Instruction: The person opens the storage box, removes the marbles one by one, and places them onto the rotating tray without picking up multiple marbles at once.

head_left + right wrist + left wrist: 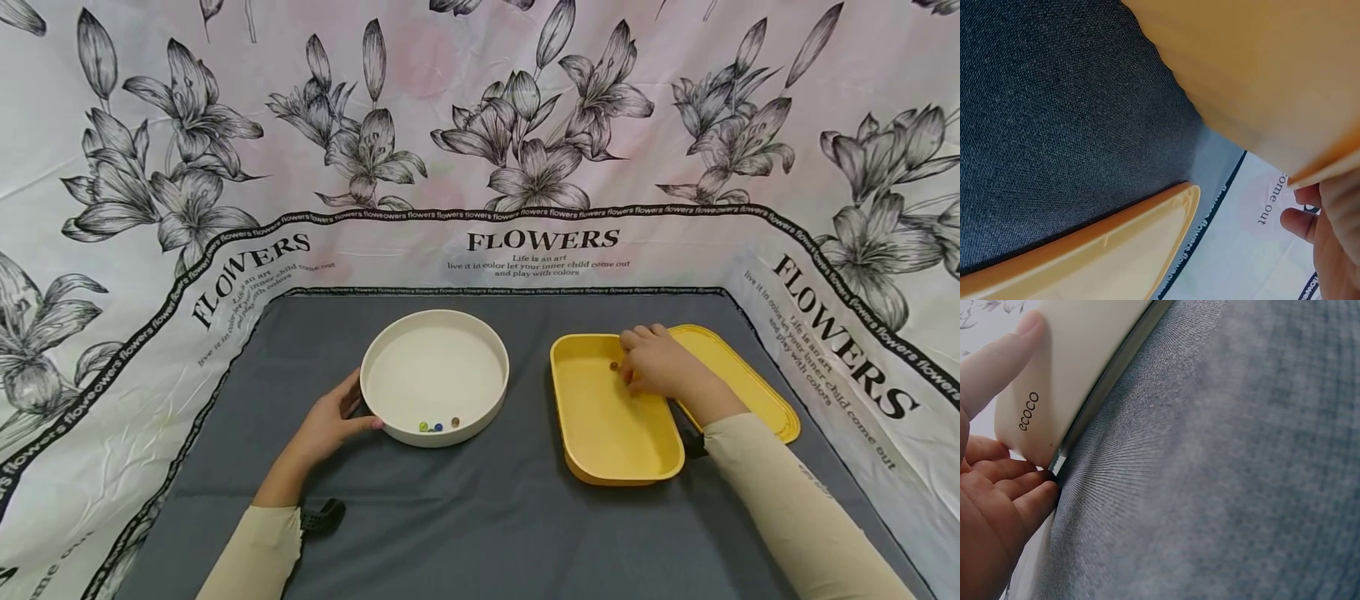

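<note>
A round cream-white dish [435,367] lies on the left, with several small marbles [438,427] along its near inside edge. My left hand [330,421] touches the dish's outer wall from the left. In the left wrist view its thumb [1004,365] lies on the wall and the other fingers bend near the base. My right hand [663,362] reaches over the far right rim of a yellow rectangular container [615,442]. One brown marble [614,366] shows in there, right at the fingertips. The right palm is hidden; two fingertips [1300,222] show past the rim in the right wrist view.
A yellow lid [750,392] lies right of the container, partly behind my right arm. Grey cloth [480,533] covers the table. White flower-printed fabric [540,183] borders it at the back and sides.
</note>
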Motion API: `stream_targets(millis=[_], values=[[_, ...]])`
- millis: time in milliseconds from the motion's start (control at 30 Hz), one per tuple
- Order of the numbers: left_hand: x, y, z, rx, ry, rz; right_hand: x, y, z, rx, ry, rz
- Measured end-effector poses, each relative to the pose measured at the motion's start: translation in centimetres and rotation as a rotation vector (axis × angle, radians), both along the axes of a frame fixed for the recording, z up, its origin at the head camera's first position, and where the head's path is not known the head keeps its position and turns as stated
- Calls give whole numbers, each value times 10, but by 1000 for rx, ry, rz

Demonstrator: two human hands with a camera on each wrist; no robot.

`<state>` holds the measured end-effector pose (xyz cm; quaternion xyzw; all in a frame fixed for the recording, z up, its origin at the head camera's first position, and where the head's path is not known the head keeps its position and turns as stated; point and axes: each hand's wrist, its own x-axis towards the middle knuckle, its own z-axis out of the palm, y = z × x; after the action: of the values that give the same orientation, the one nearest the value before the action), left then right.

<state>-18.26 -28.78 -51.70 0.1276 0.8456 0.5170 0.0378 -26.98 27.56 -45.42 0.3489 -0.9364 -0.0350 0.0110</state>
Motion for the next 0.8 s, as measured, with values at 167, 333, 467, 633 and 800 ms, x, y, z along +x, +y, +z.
stream_targets(millis=[167,333,467,633,800], values=[[0,0,-1,-10,9,0,-1,-1,-4,65,47,16],[-1,0,-1,-3,6,7,-1,-2,-2,28,56,18],[0,-1,1,2,4,3,2,2,2,-85,41,11],[1,1,1,10,-11,2,5,10,11,-189,12,-6],[1,1,3,18,-7,5,1,11,30,-249,-14,-28]])
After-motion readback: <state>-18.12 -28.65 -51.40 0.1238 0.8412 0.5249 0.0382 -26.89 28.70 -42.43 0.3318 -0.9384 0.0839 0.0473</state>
